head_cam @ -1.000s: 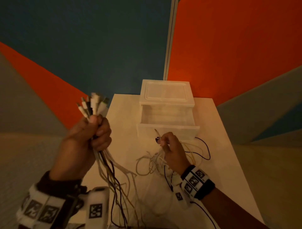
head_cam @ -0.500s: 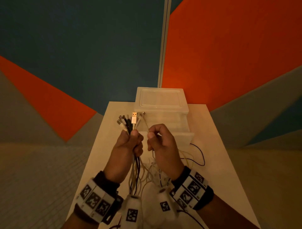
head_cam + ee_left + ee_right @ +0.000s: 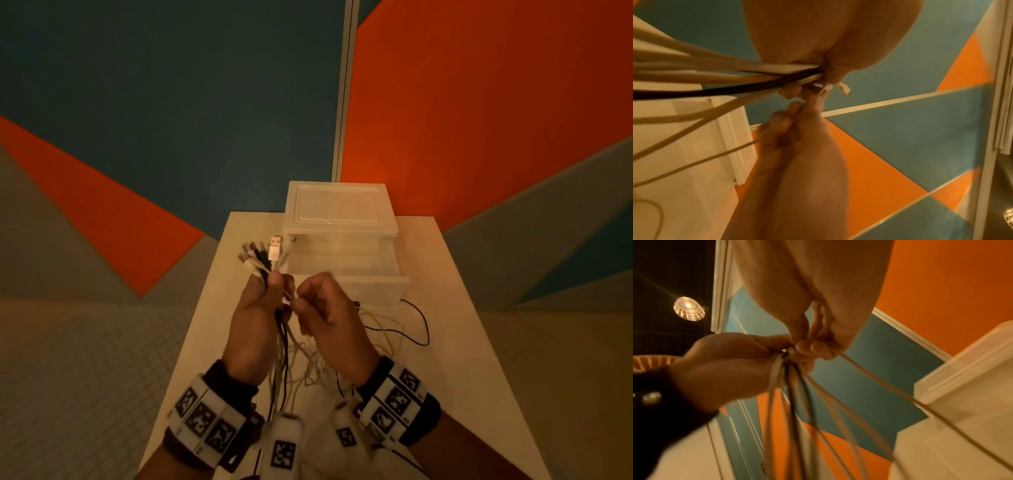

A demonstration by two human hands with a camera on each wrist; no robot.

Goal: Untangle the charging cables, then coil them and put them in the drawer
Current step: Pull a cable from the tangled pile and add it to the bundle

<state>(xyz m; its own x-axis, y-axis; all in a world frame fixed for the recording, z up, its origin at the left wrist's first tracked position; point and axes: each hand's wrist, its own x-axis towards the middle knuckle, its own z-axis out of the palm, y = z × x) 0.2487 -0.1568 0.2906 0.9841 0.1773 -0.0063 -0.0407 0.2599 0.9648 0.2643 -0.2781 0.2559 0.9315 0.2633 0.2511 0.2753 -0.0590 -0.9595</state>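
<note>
My left hand [image 3: 263, 305] grips a bunch of white and black charging cables [image 3: 282, 346] above the white table, with several plug ends [image 3: 265, 255] fanned out above the fist. The strands run down from the fist [image 3: 756, 73] to a loose tangle [image 3: 376, 329] on the table. My right hand [image 3: 320, 305] is right beside the left, its fingertips [image 3: 809, 348] pinching a white cable close to the bunch. Behind both hands stands the translucent white drawer unit [image 3: 339, 212], with its drawer [image 3: 383, 286] pulled open.
The narrow white table [image 3: 445, 308] stands against a wall of teal and orange panels [image 3: 479, 102]. A black cable [image 3: 423, 325] loops over the table right of the drawer front. Both table sides drop to pale floor. A ceiling lamp [image 3: 688, 308] shows in the right wrist view.
My left hand swung in from the left to the middle with its bunch. My right hand rose from the tangle with a cable end and now pinches beside the left fist.
</note>
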